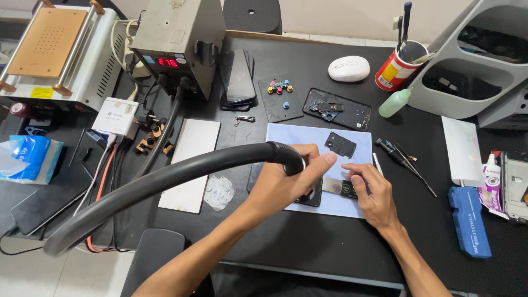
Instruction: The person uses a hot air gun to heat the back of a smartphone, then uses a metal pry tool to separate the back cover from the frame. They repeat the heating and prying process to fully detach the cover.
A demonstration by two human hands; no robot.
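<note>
My left hand (283, 184) grips the black handle of a hot-air wand (289, 155), pointed down over a dark phone (314, 199) on a pale blue mat (300, 137). The wand's thick black hose (159, 181) curves away to the lower left. My right hand (375, 199) rests on the mat just right of the wand. Its fingertips pinch a small dark board (347, 191) attached to a flat metal strip (331, 185). A loose black cover piece (340, 144) lies further back on the mat.
A hot-air station with a red display (177, 47) stands at the back left, stacked phones (237, 77) beside it. Behind the mat lie a plate with coloured knobs (279, 99) and a phone frame (336, 109). On the right: mouse (348, 69), tool cup (397, 69), screwdrivers (404, 159), blue box (468, 220).
</note>
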